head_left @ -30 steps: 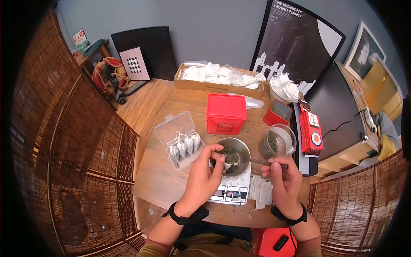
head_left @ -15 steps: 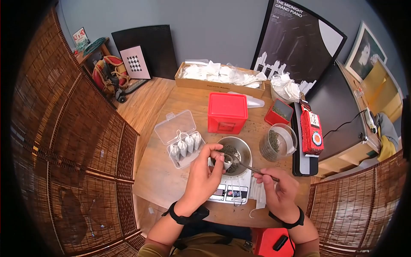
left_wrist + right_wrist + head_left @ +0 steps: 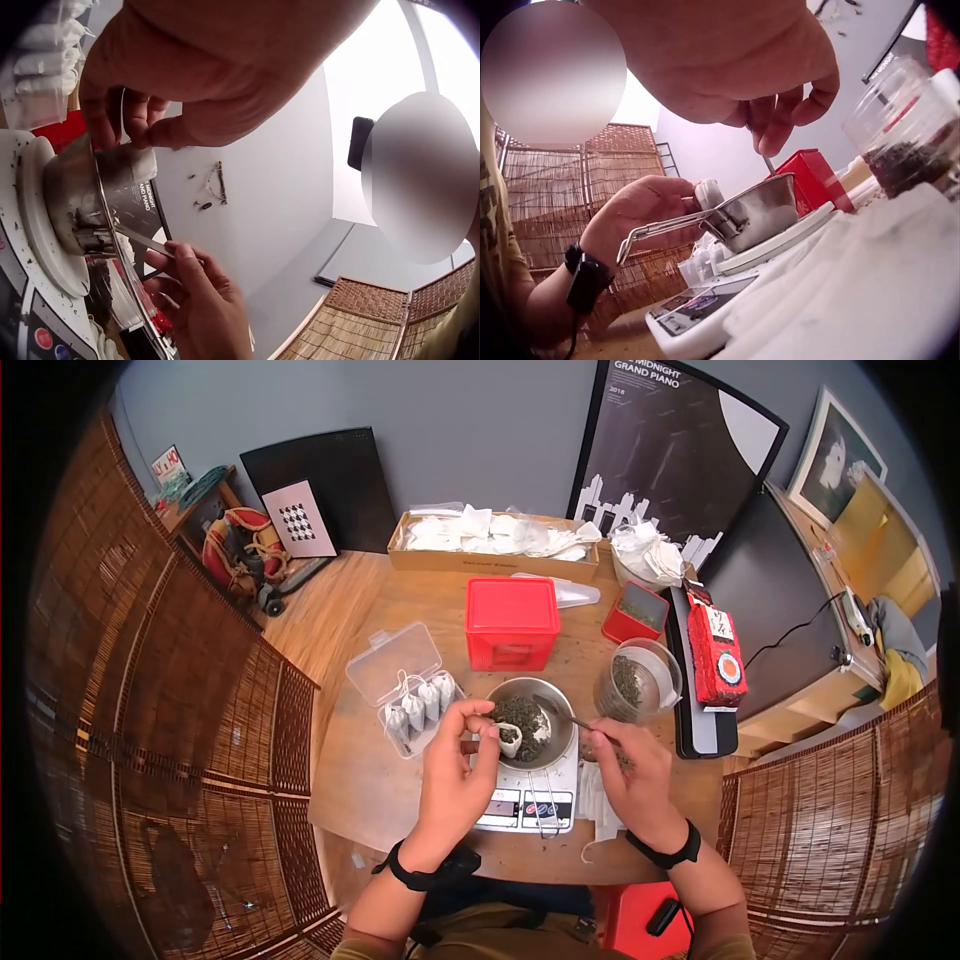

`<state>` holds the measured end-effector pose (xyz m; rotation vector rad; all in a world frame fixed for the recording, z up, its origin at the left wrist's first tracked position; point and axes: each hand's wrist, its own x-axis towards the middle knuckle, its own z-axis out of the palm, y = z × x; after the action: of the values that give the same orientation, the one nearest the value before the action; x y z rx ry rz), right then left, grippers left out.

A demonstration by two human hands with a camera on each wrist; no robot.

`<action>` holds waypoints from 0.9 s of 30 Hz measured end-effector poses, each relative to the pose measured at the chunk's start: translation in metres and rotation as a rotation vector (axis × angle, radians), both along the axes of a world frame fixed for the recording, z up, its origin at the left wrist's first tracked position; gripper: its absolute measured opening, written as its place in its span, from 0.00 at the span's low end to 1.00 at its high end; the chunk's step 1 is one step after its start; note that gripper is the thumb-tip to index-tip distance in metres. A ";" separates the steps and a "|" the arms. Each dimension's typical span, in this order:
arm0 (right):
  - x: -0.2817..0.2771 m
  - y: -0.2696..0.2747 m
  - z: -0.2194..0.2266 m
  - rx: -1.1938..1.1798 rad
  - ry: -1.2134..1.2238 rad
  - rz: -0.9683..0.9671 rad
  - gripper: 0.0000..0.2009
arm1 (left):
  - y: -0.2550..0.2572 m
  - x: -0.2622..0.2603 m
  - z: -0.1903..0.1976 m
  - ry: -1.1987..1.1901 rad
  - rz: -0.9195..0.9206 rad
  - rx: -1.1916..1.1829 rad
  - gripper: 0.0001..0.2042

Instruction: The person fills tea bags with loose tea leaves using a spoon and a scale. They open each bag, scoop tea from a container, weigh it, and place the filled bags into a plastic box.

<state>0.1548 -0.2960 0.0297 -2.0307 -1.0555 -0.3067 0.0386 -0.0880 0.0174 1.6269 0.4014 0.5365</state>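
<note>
My left hand (image 3: 455, 775) pinches a small white tea bag (image 3: 511, 748) by its rim. The bag's open mouth faces up and dark green leaves show inside it. It hangs over the left side of a steel cup (image 3: 562, 745) holding loose tea leaves (image 3: 520, 713). My right hand (image 3: 635, 775) grips a spoon (image 3: 572, 718) by its handle, the bowl end down inside the cup near its far wall. Beneath the cup is a white kitchen scale (image 3: 556, 823). In the right wrist view, the cup's wire handles (image 3: 660, 227) stick out beside the left hand.
Left of the cup, an open clear box (image 3: 392, 660) holds several filled bags (image 3: 412, 705). Behind stand a red canister (image 3: 512, 622) and a carton (image 3: 480, 560) of white bags. Rightward are a clear tub (image 3: 665, 690) of leaves, a red tin (image 3: 612, 628) and flat bags (image 3: 600, 805).
The spoon first tilted toward the tea bag, then swung away to the cup's far side. The bag's filled mouth has come into view. The head view has shifted slightly.
</note>
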 end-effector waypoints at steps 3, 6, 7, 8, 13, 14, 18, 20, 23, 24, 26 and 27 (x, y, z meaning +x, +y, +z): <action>-0.007 0.004 -0.015 0.171 0.452 -0.017 0.08 | 0.000 -0.002 0.000 0.017 0.004 -0.022 0.12; -0.005 0.004 -0.039 0.337 0.760 0.004 0.10 | 0.001 -0.001 0.001 0.029 0.005 -0.014 0.12; -0.003 0.004 -0.041 0.337 0.760 0.004 0.10 | 0.001 0.000 0.001 0.017 0.008 -0.022 0.12; -0.002 0.003 -0.042 0.385 0.855 0.005 0.11 | 0.001 0.000 0.000 0.006 0.012 -0.031 0.12; 0.003 0.000 -0.033 0.483 1.003 -0.079 0.11 | 0.001 0.000 0.001 0.004 0.011 -0.016 0.12; 0.003 -0.001 -0.031 0.491 1.000 -0.085 0.11 | 0.001 0.000 0.001 0.005 0.008 -0.003 0.12; 0.008 -0.006 -0.031 0.536 1.043 -0.104 0.11 | 0.001 0.005 -0.007 -0.074 0.012 0.037 0.12; 0.008 -0.007 -0.025 0.538 1.017 -0.106 0.11 | 0.001 0.005 -0.007 -0.048 0.015 0.040 0.13; 0.005 -0.007 -0.014 0.559 0.977 -0.098 0.11 | 0.000 0.003 0.003 0.031 0.005 -0.006 0.12; 0.004 -0.008 -0.010 0.578 0.961 -0.088 0.11 | 0.000 0.003 0.003 0.030 0.006 -0.006 0.12; 0.001 -0.008 -0.002 0.563 0.933 -0.075 0.11 | 0.001 0.004 0.003 0.014 0.001 0.001 0.12; -0.001 -0.008 0.002 0.548 0.905 -0.062 0.11 | 0.001 0.004 0.003 0.013 0.002 0.001 0.12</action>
<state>0.1533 -0.3040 0.0318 -1.4352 -0.2868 0.2659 0.0430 -0.0873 0.0202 1.6321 0.4128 0.5277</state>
